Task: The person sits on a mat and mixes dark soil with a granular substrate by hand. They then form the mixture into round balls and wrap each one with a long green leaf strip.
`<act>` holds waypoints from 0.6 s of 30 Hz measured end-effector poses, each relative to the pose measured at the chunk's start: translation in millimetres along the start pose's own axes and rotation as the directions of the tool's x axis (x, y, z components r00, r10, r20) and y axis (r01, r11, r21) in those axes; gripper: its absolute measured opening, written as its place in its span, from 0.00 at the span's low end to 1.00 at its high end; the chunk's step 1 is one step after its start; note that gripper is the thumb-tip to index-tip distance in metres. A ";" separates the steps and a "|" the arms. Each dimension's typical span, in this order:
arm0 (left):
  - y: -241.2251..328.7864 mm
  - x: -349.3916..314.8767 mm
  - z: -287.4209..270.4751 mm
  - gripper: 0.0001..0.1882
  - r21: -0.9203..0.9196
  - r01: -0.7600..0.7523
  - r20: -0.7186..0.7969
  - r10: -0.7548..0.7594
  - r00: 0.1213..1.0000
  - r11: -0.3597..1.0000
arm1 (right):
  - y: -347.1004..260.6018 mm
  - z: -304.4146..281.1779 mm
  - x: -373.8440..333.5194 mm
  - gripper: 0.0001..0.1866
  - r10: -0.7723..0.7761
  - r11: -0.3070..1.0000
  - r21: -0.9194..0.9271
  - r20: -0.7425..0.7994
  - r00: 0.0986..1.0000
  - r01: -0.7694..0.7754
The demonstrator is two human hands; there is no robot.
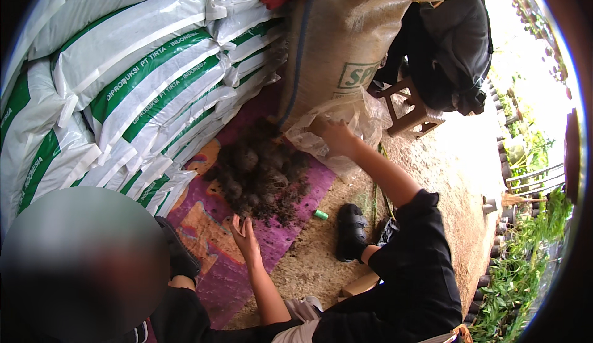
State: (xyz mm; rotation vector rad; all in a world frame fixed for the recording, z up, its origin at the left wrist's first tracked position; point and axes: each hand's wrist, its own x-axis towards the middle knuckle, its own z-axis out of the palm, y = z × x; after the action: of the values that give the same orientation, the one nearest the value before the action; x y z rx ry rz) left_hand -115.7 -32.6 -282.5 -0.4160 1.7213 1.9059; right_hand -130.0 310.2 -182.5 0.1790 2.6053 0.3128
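Observation:
A heap of dark, soil-covered round clumps with stringy roots [262, 170] lies on a purple and orange patterned sheet [207, 275]. At the heap's near edge my left hand [246, 239] is raised, its fingers apart and nothing in it. Farther right, my right hand [338, 138] is closed on a crumpled clear plastic bag [370, 117]; its fingertips are partly hidden by the film. Just behind that bag stands a tall, full woven sack [336, 40]. A small green cylinder [320, 214] lies by the sheet's right edge.
White and green plastic sacks [148, 65] are stacked along the left. A brown stool [411, 105] and a person in dark clothes [451, 53] are behind the woven sack. A sandalled foot [352, 232] rests on the rough floor. Another person's blurred head [86, 263] fills the lower left.

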 end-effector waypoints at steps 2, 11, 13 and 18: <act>-2.3 1.8 -1.9 0.32 0.009 -0.005 -0.010 0.005 1.000 1.000 | -12.4 30.4 18.3 0.43 -0.007 0.991 -0.132 -0.094 0.996 -0.006; -13.3 8.6 -12.1 0.32 0.014 -0.009 -0.027 0.010 1.000 1.000 | 59.4 109.4 2.2 0.43 0.500 0.864 -0.285 0.377 0.780 -0.415; -16.9 11.6 -12.8 0.32 0.032 -0.017 -0.025 0.018 1.000 0.999 | 66.8 101.3 -13.3 0.43 0.498 0.866 -0.230 0.313 0.808 -0.444; -9.0 10.1 -19.8 0.32 0.012 0.003 -0.102 -0.002 0.995 1.000 | 53.8 29.5 -58.3 0.41 0.326 0.942 -0.097 0.040 0.944 -0.321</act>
State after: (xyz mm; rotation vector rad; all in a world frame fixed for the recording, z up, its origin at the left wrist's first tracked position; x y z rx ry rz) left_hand -121.2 -49.9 -298.3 -0.5188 1.7961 1.9008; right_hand -61.4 356.8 -166.4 0.5807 2.4955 0.5305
